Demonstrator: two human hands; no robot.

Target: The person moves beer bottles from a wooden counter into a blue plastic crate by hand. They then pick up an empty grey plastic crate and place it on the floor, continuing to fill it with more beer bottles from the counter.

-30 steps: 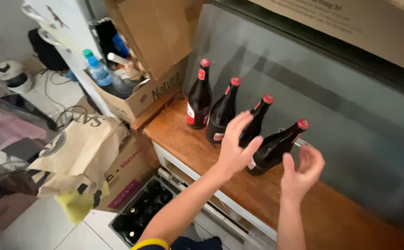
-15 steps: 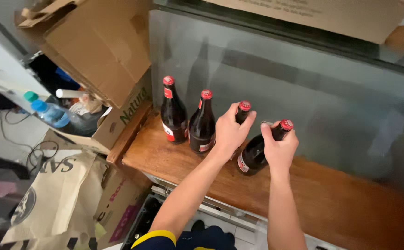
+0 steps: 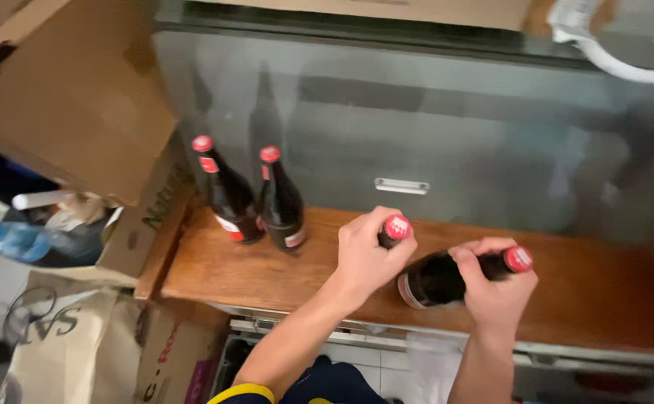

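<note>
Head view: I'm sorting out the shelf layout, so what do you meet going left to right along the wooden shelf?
Cardboard box → two standing bottles → left hand gripping a bottle → right hand gripping a tilted bottle.

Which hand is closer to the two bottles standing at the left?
Left. The left hand, gripping a bottle neck, is just right of the two standing bottles; the right hand is farther right.

A wooden desk (image 3: 267, 277) ran along a grey metal wall (image 3: 432, 127). Cardboard boxes (image 3: 72, 97) stood left, above a paper bag (image 3: 57, 344).
</note>
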